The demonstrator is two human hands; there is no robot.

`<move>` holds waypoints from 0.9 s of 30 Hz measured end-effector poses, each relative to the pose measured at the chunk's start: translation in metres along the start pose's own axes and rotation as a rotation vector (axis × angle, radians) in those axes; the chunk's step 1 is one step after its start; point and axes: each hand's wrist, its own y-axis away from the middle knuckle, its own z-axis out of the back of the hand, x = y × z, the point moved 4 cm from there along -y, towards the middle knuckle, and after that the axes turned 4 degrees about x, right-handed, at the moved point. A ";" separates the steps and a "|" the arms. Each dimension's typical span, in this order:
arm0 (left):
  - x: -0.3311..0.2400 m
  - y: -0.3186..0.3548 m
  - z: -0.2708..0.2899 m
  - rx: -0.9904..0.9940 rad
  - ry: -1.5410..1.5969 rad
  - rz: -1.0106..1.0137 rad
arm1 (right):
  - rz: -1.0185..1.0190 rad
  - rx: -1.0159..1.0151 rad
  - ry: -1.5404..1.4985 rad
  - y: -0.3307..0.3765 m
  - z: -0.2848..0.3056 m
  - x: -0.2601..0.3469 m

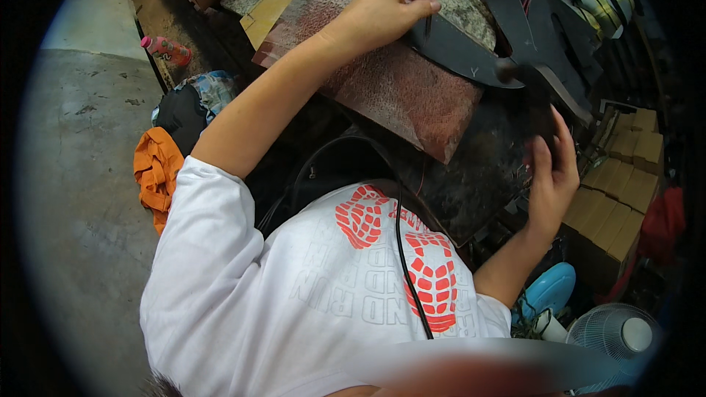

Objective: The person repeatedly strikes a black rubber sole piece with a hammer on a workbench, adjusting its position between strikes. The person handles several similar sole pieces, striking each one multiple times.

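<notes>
black sole piece (460, 50) is lying on the reddish board (397, 81), where our left hand (382, 11) is pinching its edge; our right hand (551, 169) is gripping a blurred brush (533, 95) beside it, grey concrete floor (81, 147) showing left.

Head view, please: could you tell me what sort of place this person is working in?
Probably a small footwear or sole-cutting workshop. The left hand holds a dark sole-shaped cutout on a worn, stained work board, more dark cutouts lie piled behind, and stacked cardboard boxes stand beside the bench.
</notes>
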 end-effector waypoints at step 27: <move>0.021 -0.008 -0.015 -0.138 0.083 0.050 | 0.247 0.057 0.421 -0.041 -0.048 -0.009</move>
